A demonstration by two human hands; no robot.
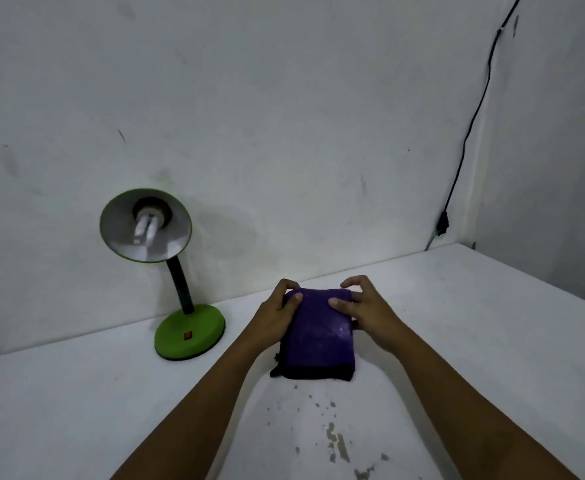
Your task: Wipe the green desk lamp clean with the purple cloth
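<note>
A folded purple cloth (318, 337) with a black hem lies on the white table in front of me. My left hand (277, 311) grips its far left corner, thumb on top. My right hand (363, 306) holds the far right corner, thumb pressed on the cloth and fingers curled over the far edge. The green desk lamp (188, 336) stands to the left of the cloth near the wall, apart from both hands. Its round green base carries a red switch, a black flexible neck rises from it, and the shade faces me with a white bulb inside.
The white table (474, 341) meets a white wall at the back. Dark stains and chipped spots (336, 441) mark the tabletop near me. A black cable (471, 126) runs down the wall at the right to a plug by the table's far corner.
</note>
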